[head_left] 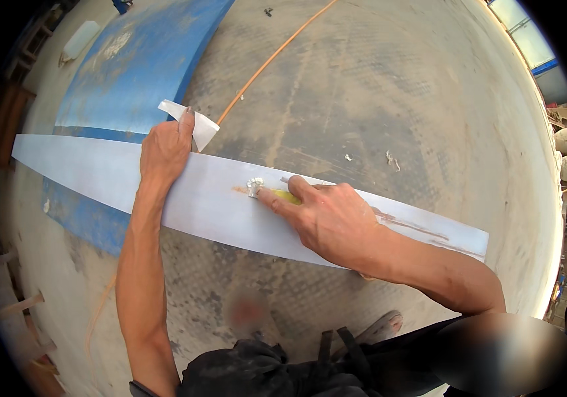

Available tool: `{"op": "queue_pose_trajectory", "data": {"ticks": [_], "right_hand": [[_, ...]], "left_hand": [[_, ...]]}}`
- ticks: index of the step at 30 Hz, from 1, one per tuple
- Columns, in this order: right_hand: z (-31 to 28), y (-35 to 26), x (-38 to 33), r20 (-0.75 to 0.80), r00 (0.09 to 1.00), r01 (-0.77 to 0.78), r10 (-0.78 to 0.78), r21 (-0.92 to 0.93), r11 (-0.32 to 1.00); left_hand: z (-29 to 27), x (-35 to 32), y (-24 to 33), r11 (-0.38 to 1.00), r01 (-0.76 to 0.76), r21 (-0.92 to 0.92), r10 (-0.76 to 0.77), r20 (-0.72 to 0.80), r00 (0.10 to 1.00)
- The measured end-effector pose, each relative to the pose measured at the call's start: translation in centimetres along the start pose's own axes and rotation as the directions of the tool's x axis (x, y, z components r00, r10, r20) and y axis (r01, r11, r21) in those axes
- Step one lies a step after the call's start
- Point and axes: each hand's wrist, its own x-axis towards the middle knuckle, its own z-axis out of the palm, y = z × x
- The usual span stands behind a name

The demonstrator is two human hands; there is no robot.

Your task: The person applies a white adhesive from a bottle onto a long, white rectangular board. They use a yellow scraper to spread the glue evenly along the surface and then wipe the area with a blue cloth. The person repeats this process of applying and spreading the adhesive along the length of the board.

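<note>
A long, white tapered panel (pixel 220 208) lies across in front of me, with brown streaks along its far edge toward the right end. My left hand (pixel 166 151) is closed at the panel's far edge, its thumb against a thin, bent white piece (pixel 204 131) that looks like paper or a flat scraper. Over the panel's middle, my right hand (pixel 336 215) presses down, closed on a small yellow tool (pixel 286 196) mostly covered by the fingers. Beside its index fingertip sits a lump of crumbly white paste (pixel 254 186), next to a brownish patch.
Under the panel's left part lies a large, scuffed blue sheet (pixel 131 73). An orange hose (pixel 277 54) runs over the stained concrete floor (pixel 363 99). White scraps (pixel 392 160) lie beyond the panel. A white jug (pixel 80 40) stands far left; wooden items line the left side.
</note>
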Motion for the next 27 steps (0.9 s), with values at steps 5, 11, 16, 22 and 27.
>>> {"op": "queue_pose_trajectory", "data": {"ticks": [5, 11, 16, 22, 27], "right_hand": [[-0.5, 0.6, -1.1, 0.015, 1.0, 0.015, -0.014, -0.035, 0.999], [-1.0, 2.0, -5.1, 0.075, 0.995, -0.058, 0.06, -0.03, 0.998], [-0.8, 1.3, -3.2, 0.071, 0.997, -0.028, 0.03, -0.035, 0.999], [-0.8, 1.2, -3.2, 0.051, 0.998, -0.042, 0.043, -0.018, 0.999], [-0.7, 1.7, -3.6, 0.061, 0.996, -0.06, 0.061, -0.015, 0.998]], "left_hand": [[-0.2, -0.2, 0.0, 1.0, 0.011, -0.011, -0.012, -0.01, 1.0], [-0.4, -0.6, 0.9, 1.0, 0.013, -0.008, -0.014, -0.04, 0.999], [-0.3, -0.4, 0.2, 1.0, -0.002, -0.018, 0.001, -0.019, 1.0], [-0.3, -0.1, 0.0, 0.999, 0.016, -0.028, -0.016, -0.007, 1.0], [-0.4, -0.2, 0.1, 1.0, 0.001, -0.009, -0.001, 0.001, 1.0]]}}
